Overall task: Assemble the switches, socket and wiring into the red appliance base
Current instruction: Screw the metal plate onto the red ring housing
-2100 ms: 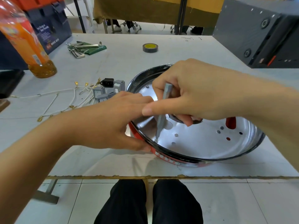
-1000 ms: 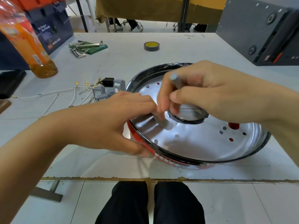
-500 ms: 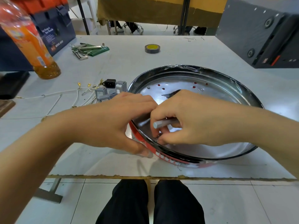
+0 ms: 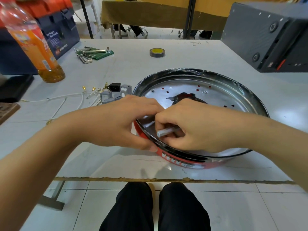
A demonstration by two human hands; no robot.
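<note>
The red base (image 4: 188, 162) sits on the white table (image 4: 133, 67) near its front edge, metal plate up, and my left hand (image 4: 116, 124) grips its near-left rim, thumb on the red wall. My right hand (image 4: 196, 129) is curled shut around a short metal bar (image 4: 166, 131) just inside that rim. The switches, socket (image 4: 115, 87) and wires (image 4: 70, 99) lie loose on the table, left of the base.

Just one view here, a wide-angle head cam looking forward and down from right above the table (image 4: 116, 70), really close in. Near table edge runs across the lower frame with the wearer's knees below it; far background sits along the top.
</note>
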